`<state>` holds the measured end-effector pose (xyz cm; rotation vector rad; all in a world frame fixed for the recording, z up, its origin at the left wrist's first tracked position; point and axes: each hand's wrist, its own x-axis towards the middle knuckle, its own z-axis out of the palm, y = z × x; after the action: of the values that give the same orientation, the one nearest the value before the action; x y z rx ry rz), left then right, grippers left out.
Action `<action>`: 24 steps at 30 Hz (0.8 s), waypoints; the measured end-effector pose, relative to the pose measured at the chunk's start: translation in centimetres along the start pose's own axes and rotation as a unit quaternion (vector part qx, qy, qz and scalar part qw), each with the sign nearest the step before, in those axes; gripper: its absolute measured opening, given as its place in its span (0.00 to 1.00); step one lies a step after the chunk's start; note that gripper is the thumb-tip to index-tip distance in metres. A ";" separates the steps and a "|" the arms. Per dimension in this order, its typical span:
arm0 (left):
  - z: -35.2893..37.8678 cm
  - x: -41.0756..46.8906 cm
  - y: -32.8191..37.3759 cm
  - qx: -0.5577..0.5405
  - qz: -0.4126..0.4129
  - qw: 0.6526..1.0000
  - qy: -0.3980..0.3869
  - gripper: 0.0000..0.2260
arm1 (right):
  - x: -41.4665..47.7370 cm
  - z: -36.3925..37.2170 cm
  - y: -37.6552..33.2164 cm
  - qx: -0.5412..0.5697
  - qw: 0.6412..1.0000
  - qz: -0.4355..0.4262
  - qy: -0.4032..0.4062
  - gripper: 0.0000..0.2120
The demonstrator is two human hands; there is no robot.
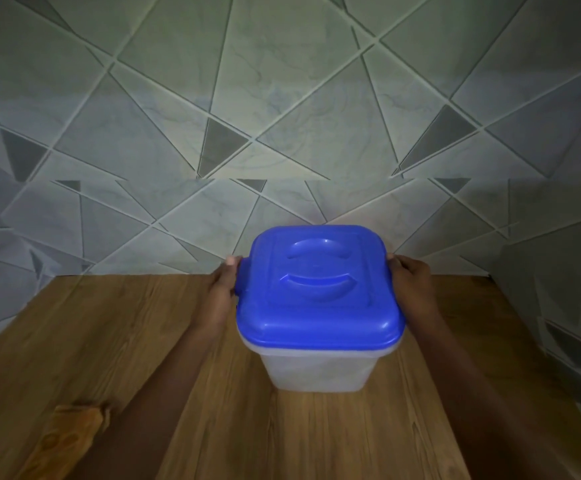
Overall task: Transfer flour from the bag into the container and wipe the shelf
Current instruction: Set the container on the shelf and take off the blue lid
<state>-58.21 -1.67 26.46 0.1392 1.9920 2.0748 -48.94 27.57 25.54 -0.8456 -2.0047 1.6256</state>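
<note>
Container [316, 368] (blue-lidded) gripped by left hand [221, 289], right hand [412, 282].

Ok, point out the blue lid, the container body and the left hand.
blue lid [320, 289]: head view, top centre.
container body [316, 368]: head view, front wall.
left hand [221, 289]: head view, back of hand.

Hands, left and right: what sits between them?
In the head view, the left hand and right hand hold a translucent container with its blue lid between them.
</note>
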 end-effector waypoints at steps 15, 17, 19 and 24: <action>3.7 0.3 4.0 -0.164 0.032 0.983 -0.071 0.15 | -1.1 -1.8 -3.3 0.141 0.989 -0.039 0.023 0.10; 4.6 0.9 5.5 -0.134 0.053 0.987 -0.071 0.13 | -1.2 -3.0 -3.9 0.177 0.982 -0.056 0.037 0.11; 6.1 1.5 7.0 -0.102 0.071 0.992 -0.032 0.05 | -1.3 -4.5 -4.1 0.226 0.971 -0.038 0.069 0.11; 10.7 1.5 8.1 -0.125 0.024 0.992 0.009 0.08 | -1.8 -8.4 -3.1 0.348 0.929 0.021 0.128 0.08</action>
<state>-57.95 8.84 34.88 0.1221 1.7354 2.3414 -42.66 31.91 30.58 -0.7634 -1.1049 1.9379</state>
